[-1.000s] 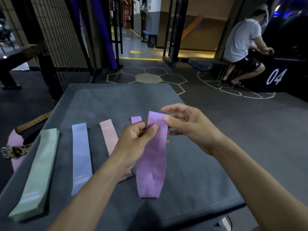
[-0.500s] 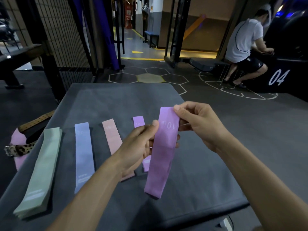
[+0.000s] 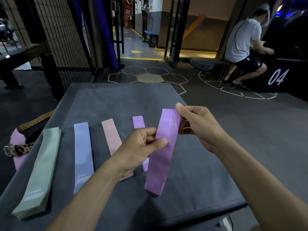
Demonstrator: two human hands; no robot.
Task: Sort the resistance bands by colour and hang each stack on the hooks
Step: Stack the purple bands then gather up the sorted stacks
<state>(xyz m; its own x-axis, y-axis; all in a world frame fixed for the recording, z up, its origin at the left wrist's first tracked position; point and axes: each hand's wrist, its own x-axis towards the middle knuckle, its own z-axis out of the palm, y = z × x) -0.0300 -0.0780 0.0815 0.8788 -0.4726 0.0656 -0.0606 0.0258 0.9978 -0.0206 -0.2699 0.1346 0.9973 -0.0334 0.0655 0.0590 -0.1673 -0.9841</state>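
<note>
Both hands hold a purple resistance band (image 3: pixel 161 157) marked "10 LB" above the grey table (image 3: pixel 116 100). My left hand (image 3: pixel 141 147) pinches its middle between thumb and fingers. My right hand (image 3: pixel 198 124) pinches its far top corner. The band's near end hangs down to the tabletop. Flat on the table lie a green stack (image 3: pixel 41 167), a blue stack (image 3: pixel 82 155), a pink stack (image 3: pixel 110 137) and another purple band (image 3: pixel 138 122), partly hidden behind my left hand. No hooks are in view.
A leopard-print belt (image 3: pixel 18 149) and a brown studded belt (image 3: pixel 35 120) lie over a pink item off the table's left edge. A person sits at the far right by a black block marked "04" (image 3: pixel 277 77). A wire fence stands behind on the left.
The held purple band has turned and shifted right, so its "10 LB" print now faces me. My right hand moved up to its top corner; my left hand slid down to its middle.
</note>
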